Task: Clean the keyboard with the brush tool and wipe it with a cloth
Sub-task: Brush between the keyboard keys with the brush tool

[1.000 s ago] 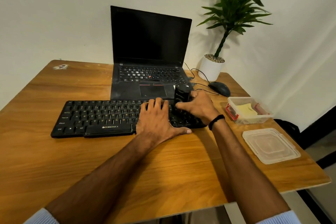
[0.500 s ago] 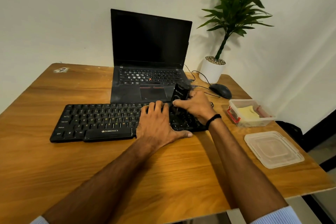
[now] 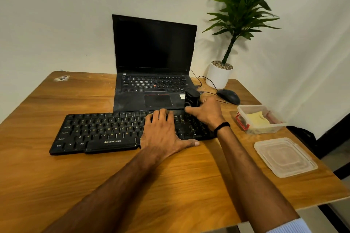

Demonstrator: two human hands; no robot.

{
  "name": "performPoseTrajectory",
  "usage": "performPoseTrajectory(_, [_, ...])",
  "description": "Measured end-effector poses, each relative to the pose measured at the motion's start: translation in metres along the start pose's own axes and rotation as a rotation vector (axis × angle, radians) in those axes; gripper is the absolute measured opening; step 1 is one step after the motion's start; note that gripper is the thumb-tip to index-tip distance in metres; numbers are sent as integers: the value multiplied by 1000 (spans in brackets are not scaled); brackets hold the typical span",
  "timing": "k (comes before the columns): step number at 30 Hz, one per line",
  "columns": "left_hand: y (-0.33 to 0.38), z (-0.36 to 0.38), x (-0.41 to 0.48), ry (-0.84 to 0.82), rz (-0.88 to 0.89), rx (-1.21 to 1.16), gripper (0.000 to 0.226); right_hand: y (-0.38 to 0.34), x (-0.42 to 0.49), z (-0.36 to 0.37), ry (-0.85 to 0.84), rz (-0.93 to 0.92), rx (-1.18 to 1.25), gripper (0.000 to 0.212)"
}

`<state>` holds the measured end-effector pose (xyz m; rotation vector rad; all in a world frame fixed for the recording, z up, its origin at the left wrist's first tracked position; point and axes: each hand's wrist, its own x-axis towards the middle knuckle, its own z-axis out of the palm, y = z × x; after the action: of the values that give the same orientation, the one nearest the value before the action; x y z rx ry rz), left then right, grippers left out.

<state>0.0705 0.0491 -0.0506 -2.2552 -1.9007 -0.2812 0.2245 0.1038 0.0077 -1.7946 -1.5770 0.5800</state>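
Observation:
A black keyboard (image 3: 98, 132) lies across the wooden table (image 3: 170, 185) in front of the laptop. My left hand (image 3: 162, 134) rests flat on its right half, fingers straight, thumb on the table by the front edge. My right hand (image 3: 206, 112) grips a black brush tool (image 3: 191, 98) upright over the keyboard's far right end; its bristles are hidden behind my fingers. A yellow cloth (image 3: 258, 119) lies inside a clear plastic box (image 3: 265, 129) to the right.
An open black laptop (image 3: 153, 73) stands behind the keyboard. A black mouse (image 3: 228, 96) with its cable and a white potted plant (image 3: 219, 74) sit at the back right. The box's clear lid (image 3: 285, 157) lies near the table's right edge.
My right hand with the brush tool has shifted slightly along the keyboard's right end. My left hand has stayed pressed on the keys. The camera view has tilted down a little.

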Motion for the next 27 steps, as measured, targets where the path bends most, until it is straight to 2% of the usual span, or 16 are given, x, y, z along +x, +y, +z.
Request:
performPoseTrajectory(1, [0,0,0,1,-2,2,136,1,-3,-2,-52,-1,41,23])
performPoseTrajectory(2, [0,0,0,4,-3,1,137,1,-4,-4,-35,7,58,24])
performPoseTrajectory(4, [0,1,0,6,-2,-7,137,3,-7,-9,110,-3,10,24])
performPoseTrajectory(5, [0,2,-1,8,-1,-6,137,5,-9,-12,128,-9,1,22])
performPoseTrajectory(8, [-1,2,0,3,3,1,135,11,-18,-15,-121,-20,62,18])
performPoseTrajectory(9, [-1,2,1,4,3,1,135,13,-20,-17,-117,-12,68,18])
performPoseTrajectory(11, [0,3,0,7,2,-9,134,17,-22,-24,62,12,46,19])
performPoseTrajectory(12, [0,3,0,13,0,-13,134,19,-23,-28,92,13,45,19])
performPoseTrajectory(15, [0,3,0,27,1,-5,133,18,-33,-33,-151,-40,70,18])
performPoseTrajectory(16, [0,3,0,28,1,-4,132,18,-36,-33,-153,-55,58,18])
performPoseTrajectory(19, [0,4,-1,24,-2,-17,132,23,-37,-34,105,-35,-8,16])
performPoseTrajectory(20, [0,4,-1,23,-4,-18,132,25,-39,-34,93,-30,7,17])
performPoseTrajectory(23, [-2,5,-1,30,-1,-25,132,29,-47,-38,-110,-72,46,19])
performPoseTrajectory(24, [-2,5,-1,33,0,-26,132,30,-47,-41,-78,-70,50,19])
performPoseTrajectory(26, [-1,5,-3,36,3,-23,131,31,-49,-48,94,-16,26,17])
performPoseTrajectory(27, [-1,5,-3,42,0,-23,131,33,-49,-48,106,-13,29,17])
